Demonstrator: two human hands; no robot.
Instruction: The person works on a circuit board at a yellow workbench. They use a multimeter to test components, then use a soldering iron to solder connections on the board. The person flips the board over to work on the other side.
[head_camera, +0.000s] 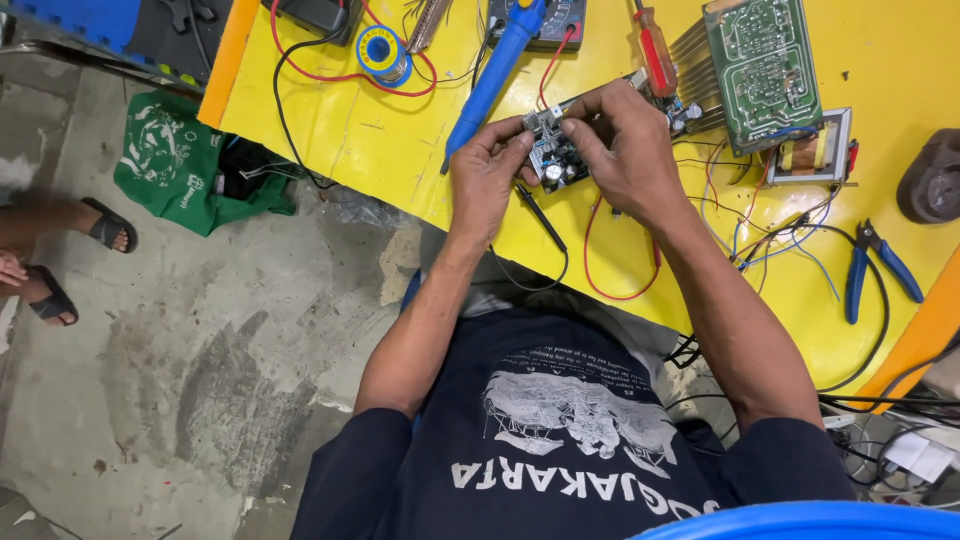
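My left hand (487, 172) and my right hand (622, 147) meet over the yellow table (390, 150). Both pinch a small dark circuit board (553, 158) with silver capacitors, held just above the tabletop. The left thumb and fingers grip its near left edge. Fingers of the right hand curl over its far right side and hide part of it. Red and black wires (600, 262) trail from under the hands toward the table's near edge.
A blue soldering iron (492, 78) lies left of the hands, a solder spool (381, 52) beyond it. A red screwdriver (655, 52), a green circuit board (765, 65), a small transformer (812, 148) and blue pliers (872, 268) sit to the right. Another person's sandalled feet (70, 255) are on the floor.
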